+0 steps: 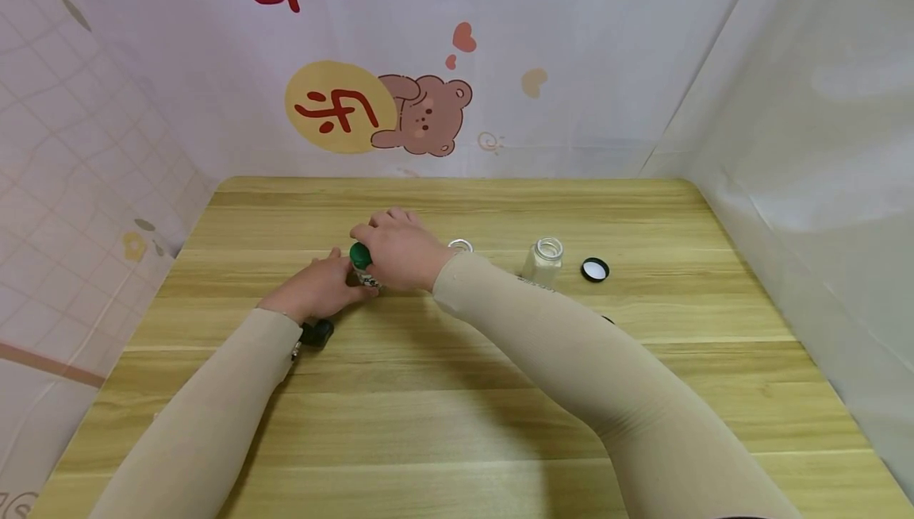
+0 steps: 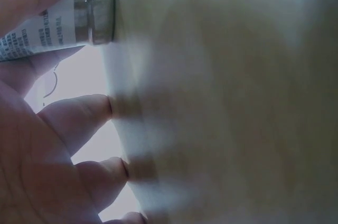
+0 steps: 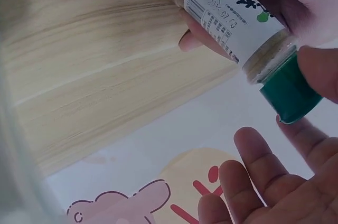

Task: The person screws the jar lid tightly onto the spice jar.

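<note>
A seasoning bottle (image 3: 232,23) with a white printed label and brownish contents stands on the wooden table. My left hand (image 1: 321,285) grips its body between thumb and index finger; the other fingers spread beside it in the left wrist view. On top sits a green cap (image 3: 293,89), which my right hand (image 1: 403,253) pinches between thumb and index finger. The remaining right fingers extend loosely past the cap. From the head view, both hands cover much of the bottle.
To the right stands an uncapped glass jar (image 1: 544,261), with a black lid (image 1: 595,269) lying white side up beside it. Another glass rim (image 1: 460,245) shows behind my right forearm. A dark edge (image 1: 608,320) peeks out past the right sleeve. A patterned curtain (image 1: 571,67) rises behind the table.
</note>
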Demonstrator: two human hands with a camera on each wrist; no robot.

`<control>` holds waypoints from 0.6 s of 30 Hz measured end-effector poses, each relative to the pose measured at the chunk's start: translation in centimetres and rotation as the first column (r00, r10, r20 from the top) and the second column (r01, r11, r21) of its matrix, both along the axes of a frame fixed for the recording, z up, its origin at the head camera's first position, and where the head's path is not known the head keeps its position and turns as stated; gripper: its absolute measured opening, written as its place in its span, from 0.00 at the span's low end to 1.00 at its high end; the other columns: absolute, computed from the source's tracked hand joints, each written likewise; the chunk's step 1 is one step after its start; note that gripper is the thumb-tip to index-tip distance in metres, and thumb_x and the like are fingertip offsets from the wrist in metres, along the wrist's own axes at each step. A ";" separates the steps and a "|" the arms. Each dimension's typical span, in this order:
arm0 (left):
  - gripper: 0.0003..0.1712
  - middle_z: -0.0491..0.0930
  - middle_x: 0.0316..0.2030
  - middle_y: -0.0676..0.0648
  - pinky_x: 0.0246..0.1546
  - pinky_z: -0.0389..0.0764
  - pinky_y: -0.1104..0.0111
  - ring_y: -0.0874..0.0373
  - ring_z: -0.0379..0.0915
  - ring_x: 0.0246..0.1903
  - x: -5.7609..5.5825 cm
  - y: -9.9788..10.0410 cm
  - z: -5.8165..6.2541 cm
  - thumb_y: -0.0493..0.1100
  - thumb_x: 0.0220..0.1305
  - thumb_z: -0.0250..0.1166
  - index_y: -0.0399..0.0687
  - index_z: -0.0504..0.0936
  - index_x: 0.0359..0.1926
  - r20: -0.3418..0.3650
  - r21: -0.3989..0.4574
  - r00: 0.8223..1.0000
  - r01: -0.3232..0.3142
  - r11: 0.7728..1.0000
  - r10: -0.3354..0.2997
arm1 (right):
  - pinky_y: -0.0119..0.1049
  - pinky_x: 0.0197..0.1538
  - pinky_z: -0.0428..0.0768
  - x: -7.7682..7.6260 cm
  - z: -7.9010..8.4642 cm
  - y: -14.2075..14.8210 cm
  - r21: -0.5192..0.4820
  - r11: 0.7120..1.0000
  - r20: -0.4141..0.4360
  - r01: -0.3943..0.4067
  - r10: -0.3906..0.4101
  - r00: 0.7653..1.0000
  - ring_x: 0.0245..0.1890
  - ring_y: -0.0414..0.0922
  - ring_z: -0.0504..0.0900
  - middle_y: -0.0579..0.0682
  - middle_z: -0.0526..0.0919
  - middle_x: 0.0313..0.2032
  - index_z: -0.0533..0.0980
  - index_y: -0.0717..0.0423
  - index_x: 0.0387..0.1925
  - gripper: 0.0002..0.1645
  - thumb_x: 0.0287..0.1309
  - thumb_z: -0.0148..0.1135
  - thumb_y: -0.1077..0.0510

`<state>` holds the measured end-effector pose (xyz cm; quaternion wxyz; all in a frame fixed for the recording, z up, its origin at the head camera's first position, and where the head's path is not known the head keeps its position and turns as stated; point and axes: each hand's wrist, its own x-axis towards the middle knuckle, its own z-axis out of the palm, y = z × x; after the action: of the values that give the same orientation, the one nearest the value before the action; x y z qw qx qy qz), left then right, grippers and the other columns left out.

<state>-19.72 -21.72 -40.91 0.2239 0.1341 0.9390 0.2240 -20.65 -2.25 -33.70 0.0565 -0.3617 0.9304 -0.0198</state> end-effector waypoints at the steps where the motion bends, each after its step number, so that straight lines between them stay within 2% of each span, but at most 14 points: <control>1: 0.44 0.60 0.80 0.36 0.75 0.43 0.26 0.25 0.33 0.81 0.0 0.0 0.0 0.67 0.73 0.62 0.59 0.61 0.83 -0.001 0.001 1.000 0.000 1.000 0.000 | 0.47 0.73 0.68 0.0 0.0 0.0 -0.003 1.000 0.001 0.000 0.000 1.000 0.64 0.49 0.70 0.47 0.77 0.61 0.72 0.43 0.71 0.30 0.72 0.65 0.44; 5: 0.44 0.60 0.80 0.36 0.76 0.42 0.27 0.25 0.34 0.81 0.0 0.0 -0.1 0.67 0.74 0.62 0.58 0.62 0.82 -0.010 0.001 1.000 0.005 1.000 -0.005 | 0.46 0.70 0.69 0.1 0.1 -0.1 0.001 1.000 -0.011 0.001 -0.001 1.000 0.61 0.48 0.71 0.46 0.78 0.58 0.76 0.43 0.66 0.24 0.73 0.64 0.44; 10: 0.43 0.63 0.79 0.37 0.76 0.42 0.28 0.25 0.34 0.81 -0.1 0.0 -0.3 0.67 0.74 0.62 0.58 0.64 0.81 -0.016 0.001 1.000 0.008 1.000 -0.008 | 0.45 0.69 0.70 0.2 0.1 -0.1 -0.004 1.000 -0.020 0.011 -0.011 1.000 0.60 0.48 0.72 0.46 0.78 0.57 0.77 0.46 0.62 0.23 0.73 0.63 0.42; 15: 0.42 0.63 0.78 0.35 0.77 0.42 0.28 0.25 0.35 0.81 -0.1 0.0 -0.3 0.67 0.73 0.62 0.55 0.67 0.80 -0.009 -0.003 1.000 -0.004 1.000 0.004 | 0.46 0.72 0.69 0.2 0.3 0.0 0.006 1.000 -0.008 0.012 -0.012 1.000 0.64 0.49 0.71 0.48 0.77 0.63 0.72 0.47 0.71 0.32 0.73 0.62 0.40; 18: 0.41 0.64 0.78 0.36 0.77 0.42 0.28 0.25 0.35 0.81 -0.1 0.0 -0.2 0.66 0.73 0.63 0.55 0.68 0.79 -0.014 0.004 1.000 -0.002 1.000 0.002 | 0.47 0.74 0.68 0.2 0.4 0.0 0.008 1.000 0.000 0.009 -0.009 1.000 0.66 0.49 0.69 0.48 0.76 0.66 0.70 0.44 0.74 0.33 0.74 0.61 0.41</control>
<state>-19.82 -21.71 -41.14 0.2170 0.1352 0.9401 0.2253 -20.50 -2.28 -33.31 0.0580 -0.3571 0.9321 -0.0162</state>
